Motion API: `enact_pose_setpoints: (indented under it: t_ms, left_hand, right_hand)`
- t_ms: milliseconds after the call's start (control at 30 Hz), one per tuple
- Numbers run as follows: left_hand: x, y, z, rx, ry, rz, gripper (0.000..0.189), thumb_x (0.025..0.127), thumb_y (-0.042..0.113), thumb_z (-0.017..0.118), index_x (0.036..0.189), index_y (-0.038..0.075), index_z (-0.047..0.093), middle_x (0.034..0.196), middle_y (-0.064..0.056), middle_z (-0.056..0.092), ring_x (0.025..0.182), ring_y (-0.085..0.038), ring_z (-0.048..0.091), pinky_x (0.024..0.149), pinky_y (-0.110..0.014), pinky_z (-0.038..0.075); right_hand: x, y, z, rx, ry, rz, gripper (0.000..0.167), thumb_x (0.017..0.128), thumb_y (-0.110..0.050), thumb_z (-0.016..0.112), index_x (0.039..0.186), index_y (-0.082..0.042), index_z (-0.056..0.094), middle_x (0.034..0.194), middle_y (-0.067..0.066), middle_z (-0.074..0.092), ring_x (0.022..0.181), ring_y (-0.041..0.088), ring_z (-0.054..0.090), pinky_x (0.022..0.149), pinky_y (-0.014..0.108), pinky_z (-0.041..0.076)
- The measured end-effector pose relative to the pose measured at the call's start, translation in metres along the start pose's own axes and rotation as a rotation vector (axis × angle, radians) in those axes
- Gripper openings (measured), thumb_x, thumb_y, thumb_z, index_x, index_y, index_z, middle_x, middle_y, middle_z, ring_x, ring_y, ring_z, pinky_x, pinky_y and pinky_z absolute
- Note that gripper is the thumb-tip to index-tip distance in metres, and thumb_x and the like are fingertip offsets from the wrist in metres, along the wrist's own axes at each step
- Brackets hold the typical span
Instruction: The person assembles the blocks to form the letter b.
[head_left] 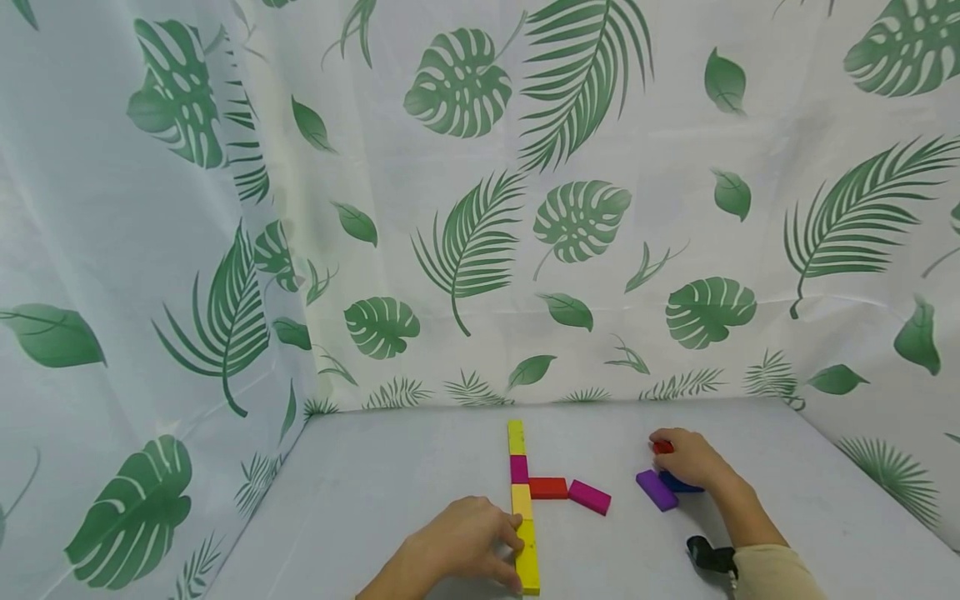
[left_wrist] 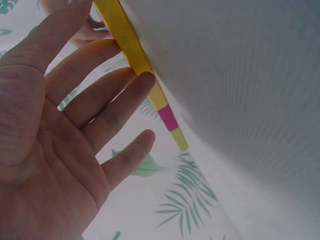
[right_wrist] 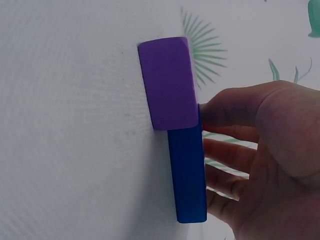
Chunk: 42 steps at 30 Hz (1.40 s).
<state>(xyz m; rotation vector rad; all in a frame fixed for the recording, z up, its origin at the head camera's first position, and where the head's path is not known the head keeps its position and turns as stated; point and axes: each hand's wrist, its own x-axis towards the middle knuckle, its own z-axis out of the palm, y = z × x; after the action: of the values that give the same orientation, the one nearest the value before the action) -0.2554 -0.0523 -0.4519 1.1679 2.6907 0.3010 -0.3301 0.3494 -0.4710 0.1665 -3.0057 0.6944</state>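
Observation:
A line of flat blocks runs away from me: a near yellow block (head_left: 528,562), a paler yellow block (head_left: 521,502), a magenta block (head_left: 519,469) and a far yellow block (head_left: 516,437). Along its left side my left hand (head_left: 468,537) rests fingertips on the yellow blocks, with fairly straight, spread fingers in the left wrist view. My right hand (head_left: 693,458) pinches a red block (head_left: 663,447) between thumb and fingers, partly covered by them. Just below that hand lie a purple block (right_wrist: 170,82) and a blue block (right_wrist: 187,175), the purple overlapping the blue in the right wrist view.
Another red block (head_left: 548,488) branches right from the line, with a tilted magenta block (head_left: 590,497) at its end. A black device (head_left: 708,556) sits by the right wrist. Behind the white table (head_left: 405,467) hangs a leaf-print curtain (head_left: 660,250), which also encloses both sides.

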Motion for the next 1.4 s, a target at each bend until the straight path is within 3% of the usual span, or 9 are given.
enact_pose_setpoints:
  t_ms: [467,967,1233,1400]
  left_hand:
    - [0.0015,-0.0002,0.0,0.001,-0.013,-0.015,0.039,0.076,0.055,0.088,0.112,0.038,0.081,0.131,0.017,0.071,0.111,0.003,0.064,0.087,-0.019,0.049]
    - [0.0015,0.0007,-0.0011,0.007,-0.018,-0.019,0.039,0.077,0.055,0.088,0.111,0.039,0.081,0.131,0.017,0.07,0.109,0.004,0.064,0.086,-0.019,0.048]
    - [-0.0003,0.0028,-0.0028,0.008,-0.019,-0.016,0.038,0.077,0.054,0.088,0.111,0.038,0.081,0.132,0.016,0.07,0.109,0.003,0.064,0.087,-0.019,0.048]
    - [-0.0009,0.0027,-0.0028,0.004,-0.016,-0.008,0.038,0.078,0.053,0.088,0.112,0.037,0.081,0.131,0.015,0.071,0.108,0.003,0.064,0.086,-0.018,0.048]
  right_hand:
    - [-0.0008,-0.0011,0.003,0.041,0.021,-0.052,0.038,0.093,-0.008,0.071,0.128,0.007,0.066,0.124,0.033,0.064,0.105,0.042,0.064,0.092,0.064,0.053]
    - [0.0008,-0.0029,0.0019,0.032,-0.084,-0.086,0.052,0.094,-0.008,0.065,0.139,0.016,0.054,0.138,0.042,0.05,0.122,0.056,0.052,0.1,0.069,0.046]
    - [0.0005,-0.0035,0.0052,0.062,-0.048,-0.072,0.057,0.096,-0.017,0.074,0.14,0.013,0.054,0.137,0.038,0.055,0.121,0.052,0.056,0.1,0.068,0.047]
    - [0.0005,-0.005,0.0052,0.065,-0.032,-0.072,0.055,0.094,-0.014,0.074,0.138,0.014,0.056,0.134,0.037,0.057,0.115,0.049,0.059,0.097,0.066,0.05]
